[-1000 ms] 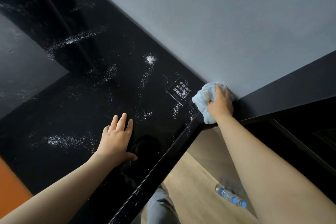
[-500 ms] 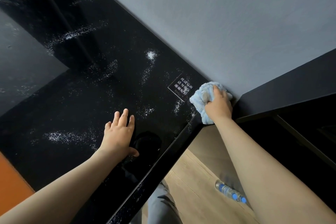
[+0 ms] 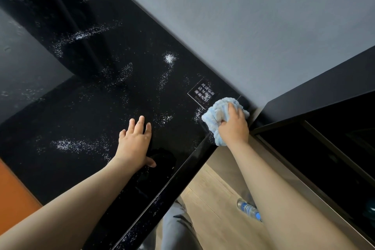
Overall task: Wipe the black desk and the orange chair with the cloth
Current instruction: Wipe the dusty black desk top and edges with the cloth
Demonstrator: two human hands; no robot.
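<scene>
The orange chair (image 3: 14, 195) shows left of the left forearm. The left hand (image 3: 134, 146) lies flat, fingers straight, on the black desk (image 3: 91, 107) — likely bracing the reach. To its right, the right hand (image 3: 233, 126) grips the bunched cloth (image 3: 217, 115) — slid nearer the white dust (image 3: 168, 59) than 0.5 s ago.

Left hand (image 3: 135, 144) lies flat, fingers straight toward twelve o'clock; right hand (image 3: 233, 126) is curled, gripping, arm extended toward eleven.

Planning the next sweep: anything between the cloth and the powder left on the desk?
Only the left hand, flat on the desk among the powder streaks. The label beside the cloth looks flat; nothing else visible.
</scene>
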